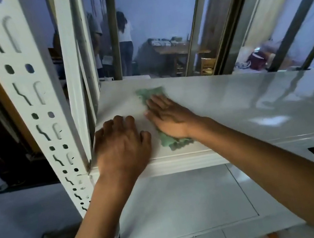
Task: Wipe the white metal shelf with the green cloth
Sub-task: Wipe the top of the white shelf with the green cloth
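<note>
Mid-wipe on the white metal shelf [234,109], near its left end

Shelf looks stiff and glossy, probably slick, with loads of bare room to the right; the perforated upright post [29,99] hems in the left. Left hand [120,144] lies open at the front edge, holding nothing. Right hand [169,116] is spread flat on the green cloth [150,94], which is soft and light (blurry though), so palm pressure beats pinching.

Green cloth [149,97] flat on the white shelf [244,107].
It lies crumpled near the shelf's left front corner, stretching from front edge inward; the glossy shelf sits level.
</note>
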